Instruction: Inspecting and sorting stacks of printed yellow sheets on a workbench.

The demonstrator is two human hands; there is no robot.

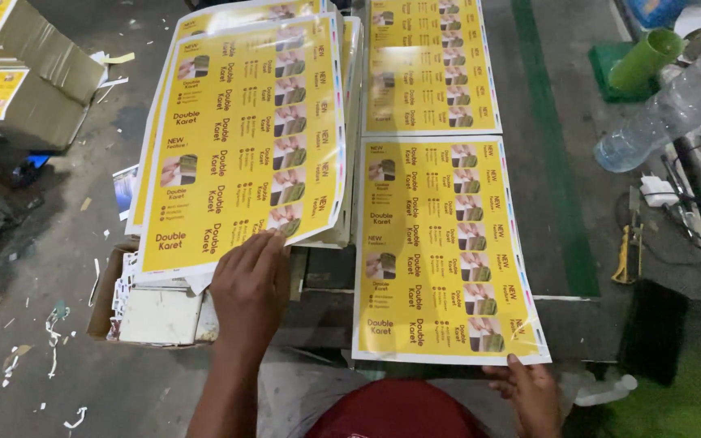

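Far left: brown corrugated cardboard boxes (30, 77) with yellow labels sat on a grey concrete floor (50, 268) littered with white paper scraps. Next to them, a small open cardboard carton (152, 312) held white offcuts.

Left hand (249, 284) lay flat, fingers extended and together, palm down, pressing the near edge of a thick stack of glossy yellow printed paper sheets (241, 138). No pinch visible, just contact on top. Stack edges were slightly fanned, with white margins and colour bars along the right side.

Centre-right: a single glossy yellow printed sheet (440, 251) lay flat on the dark worktop (326, 304), just beside the stack, with another identical yellow sheet (432, 65) butted against its far edge.

Right hand (529, 389) gripped the near right corner of the single sheet, fingers curled over the white margin. Thumb position hidden.

Right side: green painted stripe (557, 162) ran along the surface. Beyond it lay a green plastic tube (647, 61), a clear ribbed plastic bottle (675, 105) on its side, and yellow-handled pliers (630, 247).
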